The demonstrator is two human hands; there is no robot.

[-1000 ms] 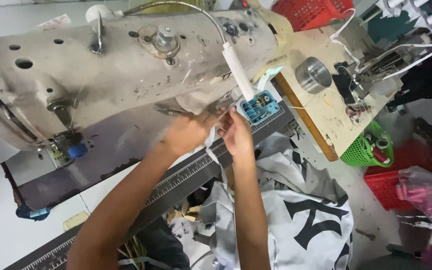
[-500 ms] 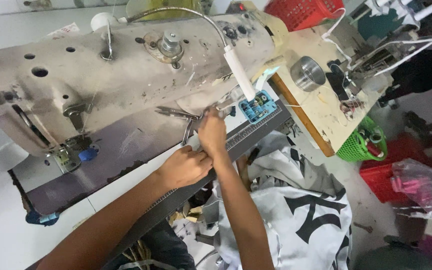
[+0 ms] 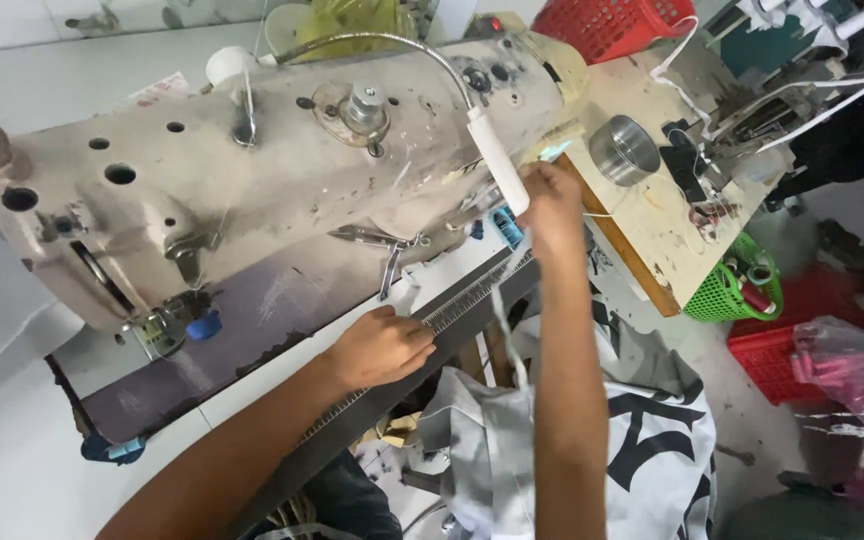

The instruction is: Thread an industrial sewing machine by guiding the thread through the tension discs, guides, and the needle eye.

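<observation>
Head camera looks down on a worn beige industrial sewing machine (image 3: 282, 190) standing on a white table (image 3: 12, 470), and every place below is given from that machine. The left hand (image 3: 382, 348) lies at the machine's near side, palm down and fingers curled over the dark ruled strip (image 3: 452, 315) along the table's front edge; its grip rests flat there, closed on nothing that I can see. The right hand (image 3: 550, 205) is raised to the machine's right end, just below the white tube lamp on a bent metal gooseneck (image 3: 497, 160). Its fingers look pinched on a thin white thread or tape (image 3: 504, 320) that trails down toward the grey garment with black lettering (image 3: 592, 450) hanging below the table's front; the fingertips are turned away, so whether that grip is truly closed on the strand I cannot tell for certain.

To handle this well, I judge the strand should stay lightly taut between the raised hand and the garment, so it neither loops nor snags on the metal scissors-like tool (image 3: 382, 250) lying on the bed under the machine's arm. The flat hand should press steadily, keeping the work from sliding off the front edge. A round metal tin (image 3: 624, 150) sits on the wooden side board right of the machine, well apart from both hands.
</observation>
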